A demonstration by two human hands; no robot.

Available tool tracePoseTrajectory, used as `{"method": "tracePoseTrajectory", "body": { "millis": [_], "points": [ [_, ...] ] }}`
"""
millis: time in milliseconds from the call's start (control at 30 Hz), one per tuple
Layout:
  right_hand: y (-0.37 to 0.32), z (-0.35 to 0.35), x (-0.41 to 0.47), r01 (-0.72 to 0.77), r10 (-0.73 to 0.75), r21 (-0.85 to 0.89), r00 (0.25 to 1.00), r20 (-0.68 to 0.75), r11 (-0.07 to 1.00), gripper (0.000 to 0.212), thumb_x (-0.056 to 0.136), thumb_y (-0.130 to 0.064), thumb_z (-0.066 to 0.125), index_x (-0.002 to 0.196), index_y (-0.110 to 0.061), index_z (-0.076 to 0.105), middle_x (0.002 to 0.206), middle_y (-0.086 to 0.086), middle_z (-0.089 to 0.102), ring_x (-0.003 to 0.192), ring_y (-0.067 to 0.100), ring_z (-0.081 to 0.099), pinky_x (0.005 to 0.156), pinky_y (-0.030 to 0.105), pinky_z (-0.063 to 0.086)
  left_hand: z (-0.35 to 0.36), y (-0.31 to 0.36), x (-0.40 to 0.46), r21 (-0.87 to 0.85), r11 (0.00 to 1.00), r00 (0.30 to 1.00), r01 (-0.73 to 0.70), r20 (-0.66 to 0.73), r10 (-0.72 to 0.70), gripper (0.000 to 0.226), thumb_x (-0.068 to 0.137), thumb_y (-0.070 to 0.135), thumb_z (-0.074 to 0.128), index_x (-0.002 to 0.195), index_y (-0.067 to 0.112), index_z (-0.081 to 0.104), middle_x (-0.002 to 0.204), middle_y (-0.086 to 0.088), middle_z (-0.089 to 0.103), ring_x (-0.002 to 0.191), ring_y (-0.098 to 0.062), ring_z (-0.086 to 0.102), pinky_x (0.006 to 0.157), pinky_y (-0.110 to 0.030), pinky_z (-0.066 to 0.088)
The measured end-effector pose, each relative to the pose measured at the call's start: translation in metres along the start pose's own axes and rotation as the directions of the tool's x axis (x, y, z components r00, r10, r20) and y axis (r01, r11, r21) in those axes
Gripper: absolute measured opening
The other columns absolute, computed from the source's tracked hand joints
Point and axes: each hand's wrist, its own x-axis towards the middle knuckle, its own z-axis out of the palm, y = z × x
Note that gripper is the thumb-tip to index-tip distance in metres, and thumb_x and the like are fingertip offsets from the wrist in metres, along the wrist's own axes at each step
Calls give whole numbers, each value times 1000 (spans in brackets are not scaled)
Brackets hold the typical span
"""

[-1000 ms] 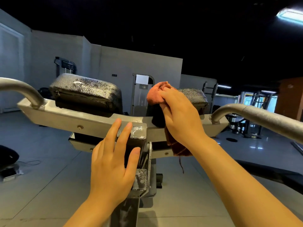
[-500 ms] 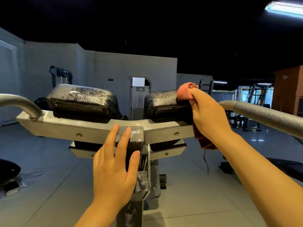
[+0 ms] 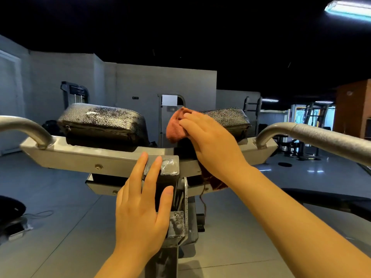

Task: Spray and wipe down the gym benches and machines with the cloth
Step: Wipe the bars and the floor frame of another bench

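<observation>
The right hand [image 3: 212,149] pressed the crumpled orange cloth [image 3: 176,127] on the right black leather pad [image 3: 226,119], fingers grasping it. The left hand [image 3: 140,213] lay flat, fingers released, on the grey metal frame [image 3: 80,155].

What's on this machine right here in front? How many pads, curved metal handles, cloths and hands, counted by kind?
Black pads: 2, the left pad and the right pad.
Curved grey handles: 2, the left handle and the right handle.
Orange cloth: 1.
Hands: 2, the left hand and the right hand.
Total: 7.
</observation>
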Motion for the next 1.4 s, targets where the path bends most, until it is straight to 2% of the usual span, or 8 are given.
{"method": "tracePoseTrajectory", "body": {
  "millis": [167,433,633,800,1133,1233,1300,1400],
  "points": [
    [33,-10,-34,-142,142,-14,990,-6,990,44,97,-20,38,138,-8,50,144,11,49,137,25,39,117,26,21,-1,0,0,-26,1000,1000,-3,-10,3,55,94,43,37,147,31,28,155,5,24,131,-18,38,98,-43,30],
    [21,10,-60,-245,262,132,955,-140,961,46,95,-13,40,140,-5,46,150,11,39,143,19,24,118,15,12,1,0,0,-11,1000,1000,-3,-17,3,54,94,43,37,146,29,30,154,2,26,133,-17,33,100,-44,29],
    [3,21,-68,36,-39,63,998,45,997,42,89,-7,46,130,-3,57,137,15,55,134,27,41,118,36,24,2,0,-1,8,1000,1000,-6,-22,6,55,94,42,37,146,27,30,154,-1,27,132,-19,35,98,-42,31],
    [16,11,-68,41,-46,32,989,143,999,43,89,-10,49,132,-9,56,138,11,54,132,25,42,117,35,23,2,-1,-1,8,1000,1000,-5,-14,5,55,94,43,37,146,28,30,155,0,26,132,-19,35,98,-43,32],
    [41,-7,-84,-306,305,50,952,21,951,38,86,-6,50,123,-8,59,121,8,61,119,27,51,110,28,28,2,1,-2,-2,1000,1000,9,-13,-9,54,94,44,36,146,29,29,155,0,26,128,-27,45,97,-43,32],
    [19,-2,-75,-225,225,106,974,12,969,33,88,-9,47,118,-8,61,115,8,61,114,23,50,112,30,29,2,1,-2,1,1000,1000,8,-15,-8,55,94,43,37,146,28,29,155,0,26,128,-27,45,97,-44,33],
    [2,3,-66,-124,116,135,991,69,983,37,89,-13,44,121,-8,61,122,9,61,121,22,47,117,22,17,2,1,-2,6,1000,1000,6,-15,-6,55,94,43,37,146,28,30,155,-1,27,130,-25,42,97,-43,34],
    [-14,7,-49,-107,61,239,979,192,965,42,91,-20,39,128,-13,59,130,4,59,125,17,45,114,19,17,2,0,-2,9,1000,1000,6,-8,-6,55,94,43,37,146,28,29,156,-2,27,131,-27,42,96,-46,38]
  ]
}}
